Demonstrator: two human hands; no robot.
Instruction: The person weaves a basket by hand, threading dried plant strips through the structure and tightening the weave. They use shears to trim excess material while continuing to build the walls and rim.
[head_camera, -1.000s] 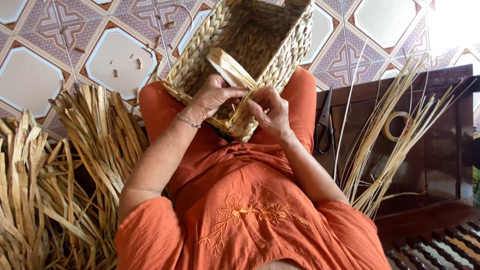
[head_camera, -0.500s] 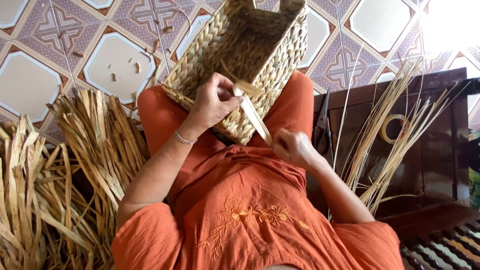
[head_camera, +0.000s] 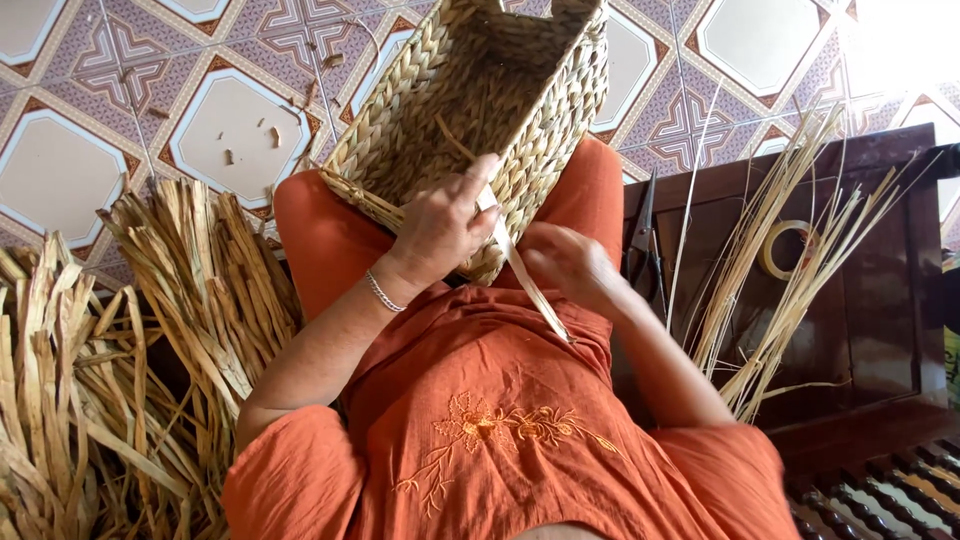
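A rectangular basket woven from braided straw rests on my lap, its open mouth facing me. My left hand, with a thin bracelet at the wrist, presses on the basket's near rim and pins a flat pale straw strand with the thumb. My right hand is just right of it, fingers closed on the same strand below the rim. The strand's loose end trails down over my orange dress.
Bundles of dried flat straw lie on the floor at the left. A dark wooden table at the right carries long thin reeds, a tape roll and scissors. Straw scraps dot the patterned tile floor.
My right hand pulled the strand out toward my body, then came back up close to the basket rim. My left hand has stayed on the rim, and the basket shifted slightly.
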